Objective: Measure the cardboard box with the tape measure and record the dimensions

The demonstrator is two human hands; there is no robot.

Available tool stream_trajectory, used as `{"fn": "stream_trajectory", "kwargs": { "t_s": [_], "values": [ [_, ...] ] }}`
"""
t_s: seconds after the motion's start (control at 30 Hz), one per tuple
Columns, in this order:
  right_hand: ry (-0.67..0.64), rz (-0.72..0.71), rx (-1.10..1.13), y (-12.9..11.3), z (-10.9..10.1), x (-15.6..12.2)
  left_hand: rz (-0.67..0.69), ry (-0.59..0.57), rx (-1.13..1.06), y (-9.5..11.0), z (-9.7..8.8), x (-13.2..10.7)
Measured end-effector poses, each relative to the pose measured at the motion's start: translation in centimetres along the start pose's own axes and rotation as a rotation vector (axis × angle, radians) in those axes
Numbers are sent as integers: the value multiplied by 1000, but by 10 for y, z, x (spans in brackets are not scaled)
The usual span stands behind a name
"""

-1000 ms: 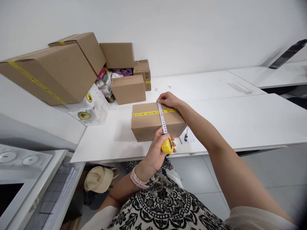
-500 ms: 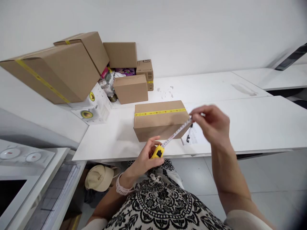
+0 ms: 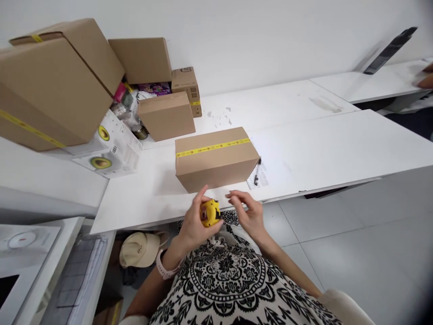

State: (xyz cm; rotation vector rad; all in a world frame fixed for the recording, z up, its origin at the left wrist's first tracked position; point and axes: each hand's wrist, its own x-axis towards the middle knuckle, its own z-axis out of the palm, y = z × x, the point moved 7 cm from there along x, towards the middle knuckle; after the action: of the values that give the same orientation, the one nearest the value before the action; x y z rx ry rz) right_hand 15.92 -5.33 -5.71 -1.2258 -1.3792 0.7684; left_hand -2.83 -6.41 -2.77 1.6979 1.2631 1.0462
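My left hand (image 3: 194, 225) is closed around a yellow tape measure (image 3: 210, 213), held just in front of the table's edge. No length of blade shows outside the case. A little to the right, my right hand (image 3: 248, 215) is apart from the case, its fingers loosely bent with a gap at the thumb and nothing visible in them. Beyond both hands lies a closed cardboard box (image 3: 216, 158) with yellow printed tape along its top. By the box's right end, a black pen (image 3: 257, 172) rests on a printed sheet (image 3: 264, 177).
Large cartons (image 3: 50, 85) are stacked at the left on white avocado-printed boxes (image 3: 111, 144). A smaller carton (image 3: 167, 116) stands before packaged goods. The white table (image 3: 314, 140) runs right. Another person's hand (image 3: 426, 81) shows at the far right. A cap (image 3: 140, 249) sits below.
The stretched blade has gone back into the tape measure. My right hand has come down and left, from the box's corner to beside my left hand. The view has shifted right.
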Motion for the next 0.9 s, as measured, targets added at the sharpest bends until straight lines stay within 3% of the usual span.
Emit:
{"fn": "stream_trajectory", "kwargs": {
  "t_s": [0.13, 0.17, 0.23, 0.37, 0.5, 0.63, 0.77, 0.9],
  "values": [
    [415, 128, -237, 43, -67, 30, 168, 372, 333, 15, -58, 6],
    [436, 189, -323, 58, -78, 41, 165, 444, 424, 14, -71, 8],
    [341, 297, -484, 87, -89, 67, 97, 499, 590, -1, -92, 16],
    [106, 410, -746, 127, -86, 105, -205, 461, 779, -64, -120, 29],
    [-38, 421, -930, 139, -78, 125, -357, 359, 878, -118, -123, 36],
    [-105, 405, -997, 142, -78, 134, -364, 257, 916, -142, -117, 48],
    [-115, 399, -775, 147, -86, 133, -305, 250, 926, -144, -116, 53],
    [34, 485, -470, 162, -129, 131, -171, 473, 816, -112, -101, 31]
  ]
}}
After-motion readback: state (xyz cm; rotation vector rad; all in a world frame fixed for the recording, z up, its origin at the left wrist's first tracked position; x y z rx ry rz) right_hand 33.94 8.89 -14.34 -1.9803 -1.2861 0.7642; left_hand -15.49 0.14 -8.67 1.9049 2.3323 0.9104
